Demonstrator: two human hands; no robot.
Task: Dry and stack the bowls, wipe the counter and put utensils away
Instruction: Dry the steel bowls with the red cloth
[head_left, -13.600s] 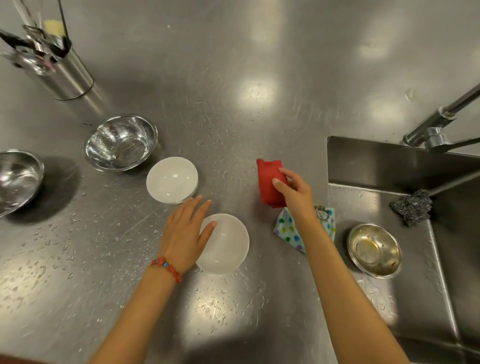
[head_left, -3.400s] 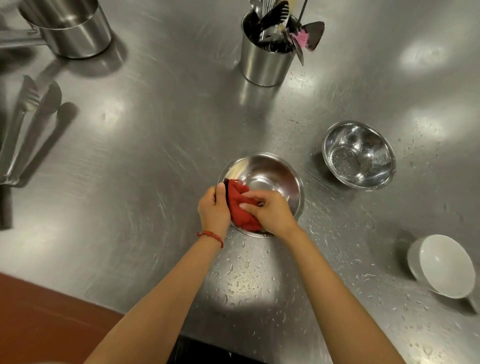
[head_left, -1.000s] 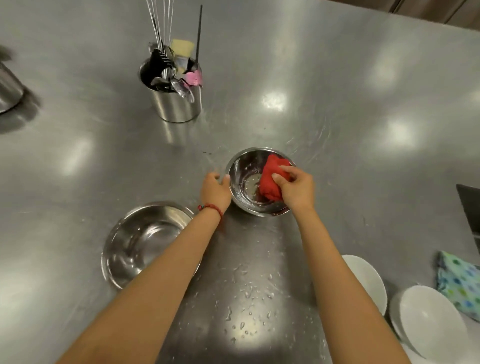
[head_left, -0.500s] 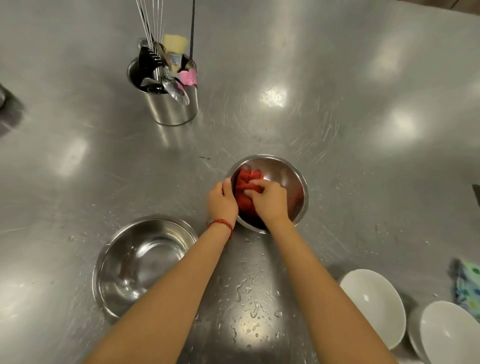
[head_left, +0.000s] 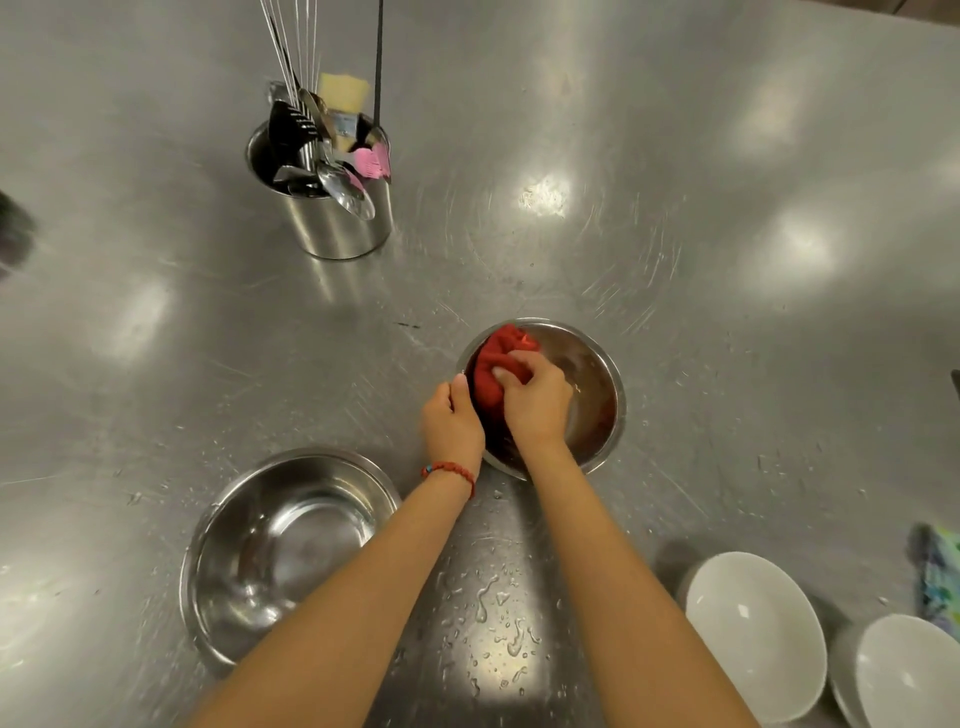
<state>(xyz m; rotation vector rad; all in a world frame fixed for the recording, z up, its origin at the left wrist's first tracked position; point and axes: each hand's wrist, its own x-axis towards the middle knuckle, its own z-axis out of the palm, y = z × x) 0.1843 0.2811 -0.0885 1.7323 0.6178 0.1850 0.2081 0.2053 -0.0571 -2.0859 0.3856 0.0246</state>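
Observation:
A small steel bowl sits at the middle of the wet steel counter. My right hand grips a red cloth and presses it against the bowl's inner left wall. My left hand holds the bowl's left rim, thumb on the edge. A larger steel bowl stands to the lower left. Two white bowls stand side by side at the lower right. A steel utensil holder with a whisk, spoons and spatulas stands at the back.
A spotted cloth lies at the right edge beyond the white bowls. Water drops lie on the counter between my forearms. A dark blurred object shows at the far left edge.
My right hand has moved the red cloth from the bowl's right side to its left inner wall over the last second. My left hand stays on the rim.

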